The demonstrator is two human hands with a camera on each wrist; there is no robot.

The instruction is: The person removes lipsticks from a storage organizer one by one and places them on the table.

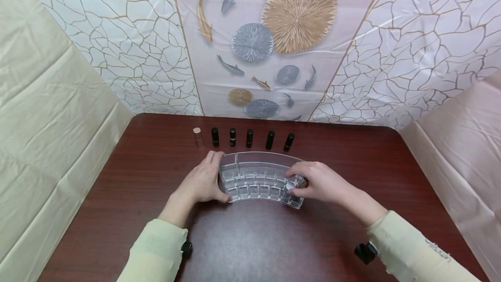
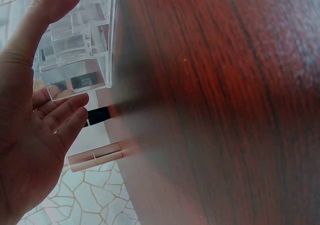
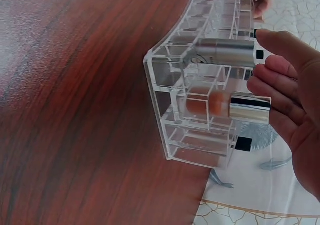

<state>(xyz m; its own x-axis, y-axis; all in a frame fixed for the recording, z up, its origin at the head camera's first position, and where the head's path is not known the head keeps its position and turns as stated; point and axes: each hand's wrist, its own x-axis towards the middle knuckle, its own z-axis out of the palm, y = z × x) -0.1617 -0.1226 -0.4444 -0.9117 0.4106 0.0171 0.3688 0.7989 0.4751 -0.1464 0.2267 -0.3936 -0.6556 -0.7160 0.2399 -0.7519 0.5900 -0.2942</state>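
Observation:
A curved clear acrylic organizer (image 1: 254, 177) with stepped compartments sits on the table. My left hand (image 1: 205, 177) holds its left end, thumb at the front corner and fingers at the back. At the right end, my right hand (image 1: 318, 182) hovers with thumb and fingers apart around the top of a silver tube (image 3: 225, 52), which stands in a front compartment. Behind that tube is a small bottle (image 3: 202, 104) with orange-brown contents and a shiny silver cap (image 3: 250, 108), close to the right fingers. Whether the right fingers touch either item is hard to tell.
Behind the organizer stands a row of lipsticks: a rose-gold one (image 1: 197, 136) at the left, then several black ones, the last being a black lipstick (image 1: 288, 142) at the right. The dark red wooden table (image 1: 250, 243) ends at a patterned cloth backdrop (image 1: 250, 82).

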